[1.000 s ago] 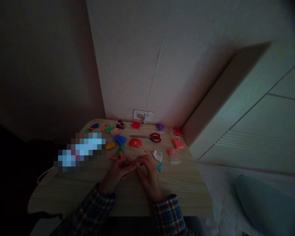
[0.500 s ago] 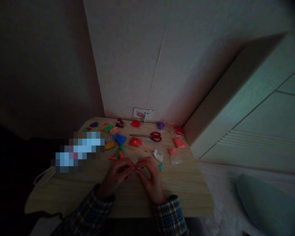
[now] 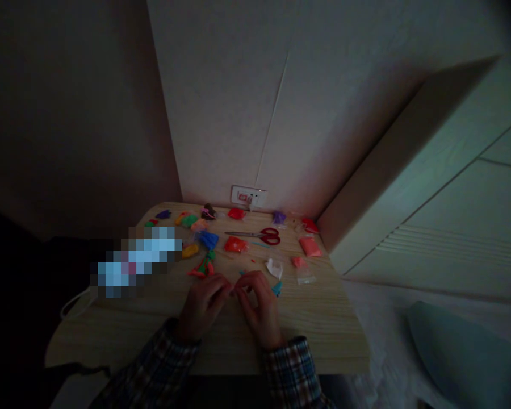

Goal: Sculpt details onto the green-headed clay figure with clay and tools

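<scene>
Over the near middle of the table, my left hand (image 3: 204, 304) and my right hand (image 3: 260, 309) meet at the fingertips. Both are closed in a pinch, and whatever sits between them is too small and dark to name. Just beyond my left hand lies a green and red modelled clay piece (image 3: 204, 266). A small teal piece (image 3: 277, 288) rests beside my right hand, with a crumpled white piece (image 3: 275, 268) a little farther off. Behind these are a bag of red clay (image 3: 235, 245) and red-handled scissors (image 3: 269, 236).
Several coloured clay lumps and bags, among them a blue one (image 3: 208, 240), an orange-yellow one (image 3: 190, 250) and a coral one (image 3: 310, 246), lie across the wooden table (image 3: 323, 335). A blurred-out bright device (image 3: 138, 261) stands at left. A wall socket (image 3: 247, 196) is behind.
My fingertips have shifted slightly where they meet, and both hands keep their pinch. The view has moved a little; the things on the table lie as before.
</scene>
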